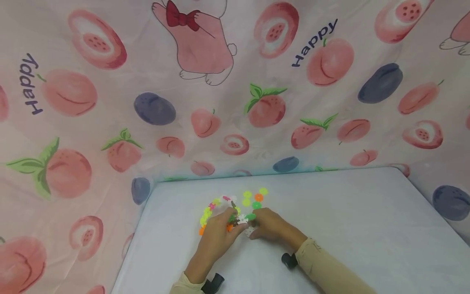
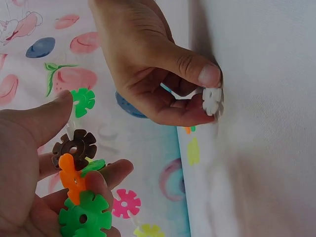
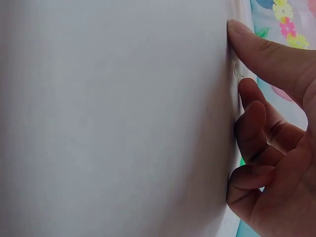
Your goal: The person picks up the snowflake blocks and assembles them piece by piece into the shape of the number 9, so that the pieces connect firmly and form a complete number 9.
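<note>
Nearest, two beige cloth sleeves (image 1: 327,265) lead in from the lower edge of the head view, with black wrist-mounted devices (image 1: 213,283) showing just beyond the cuffs. Past them, the left hand (image 1: 218,234) and the right hand (image 1: 272,226) come close together, low over the white table (image 1: 352,228).

The left hand's thumb and bent fingers hold a cluster of joined, flat, notched plastic discs (image 2: 69,170). Within it are a dark brown disc with a round central hole (image 2: 85,148), an orange disc turned partly edge-on (image 2: 73,193), a large green disc near the lower edge of the left wrist view (image 2: 96,217), and a smaller green disc beside the thumb tip (image 2: 84,102).

The right hand pinches a white plastic disc with a notched rim (image 2: 211,101) between thumb and finger, close to the tabletop; whether the disc touches it, I cannot tell. That hand's other fingers are curled inward.

Beyond the left hand, a curved chain of yellow, pink, orange and white notched plastic discs (image 1: 207,211) bends round from the hand's outer side. Whether it joins the held cluster is hidden by the fingers. Farther to the right, past the right hand, lie a green disc (image 1: 256,205), an orange disc (image 1: 258,197) and three bright yellow discs (image 1: 247,194), near one another.

At the back hangs a pale pink cloth printed with fruit (image 1: 235,98).
</note>
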Motion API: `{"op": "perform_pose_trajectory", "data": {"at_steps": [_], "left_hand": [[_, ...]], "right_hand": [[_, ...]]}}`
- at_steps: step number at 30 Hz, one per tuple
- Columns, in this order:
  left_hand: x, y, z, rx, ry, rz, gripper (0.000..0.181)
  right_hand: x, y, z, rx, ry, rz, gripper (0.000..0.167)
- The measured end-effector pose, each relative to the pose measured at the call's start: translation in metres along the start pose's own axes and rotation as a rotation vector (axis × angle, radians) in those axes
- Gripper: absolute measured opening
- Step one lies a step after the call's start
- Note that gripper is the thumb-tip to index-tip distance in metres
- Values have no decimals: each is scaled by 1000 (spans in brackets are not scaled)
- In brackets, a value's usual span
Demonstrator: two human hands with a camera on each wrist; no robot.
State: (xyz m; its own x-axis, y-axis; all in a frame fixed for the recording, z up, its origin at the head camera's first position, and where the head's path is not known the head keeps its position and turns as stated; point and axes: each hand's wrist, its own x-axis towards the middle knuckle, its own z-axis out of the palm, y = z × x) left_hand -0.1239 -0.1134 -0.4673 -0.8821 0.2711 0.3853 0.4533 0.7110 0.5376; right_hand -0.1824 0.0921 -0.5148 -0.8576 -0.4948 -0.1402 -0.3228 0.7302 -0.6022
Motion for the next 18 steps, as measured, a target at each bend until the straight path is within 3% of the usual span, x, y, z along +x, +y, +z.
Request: {"op": "perform_pose_trajectory", "data": {"at_steps": [6, 18], "left_hand": [[0, 1, -1, 13, -11, 1, 52], [-1, 1, -1, 18, -4, 20, 50]], "right_hand": [[-4, 8, -5, 5, -8, -46, 29], [-11, 24, -13, 20, 18, -86, 17]]}}
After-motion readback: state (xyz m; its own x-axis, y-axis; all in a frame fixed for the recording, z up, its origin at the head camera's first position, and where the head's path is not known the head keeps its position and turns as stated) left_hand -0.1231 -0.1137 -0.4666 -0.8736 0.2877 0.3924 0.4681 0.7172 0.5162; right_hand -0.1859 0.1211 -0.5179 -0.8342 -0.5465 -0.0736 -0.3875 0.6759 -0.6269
